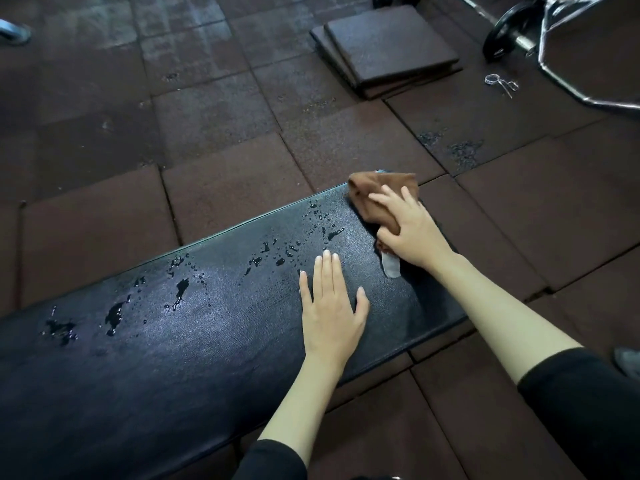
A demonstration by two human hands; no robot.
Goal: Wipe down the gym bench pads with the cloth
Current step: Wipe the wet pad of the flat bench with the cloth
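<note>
My right hand (412,233) clutching bunched brown cloth (381,185) at far right end of long black vinyl bench pad (207,341); water droplets (180,289) trail leftward along pad; left hand (330,306) flat, bracing, empty.

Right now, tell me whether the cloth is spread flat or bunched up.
Bunched up. The brown cloth lies crumpled in folds at the far end of the bench pad, gripped under the right hand.

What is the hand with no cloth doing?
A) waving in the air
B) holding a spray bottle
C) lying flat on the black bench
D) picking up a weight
C: the left hand lies flat, fingers straight, on the bench pad near the water drops, while the right hand grips the brown cloth.
</note>
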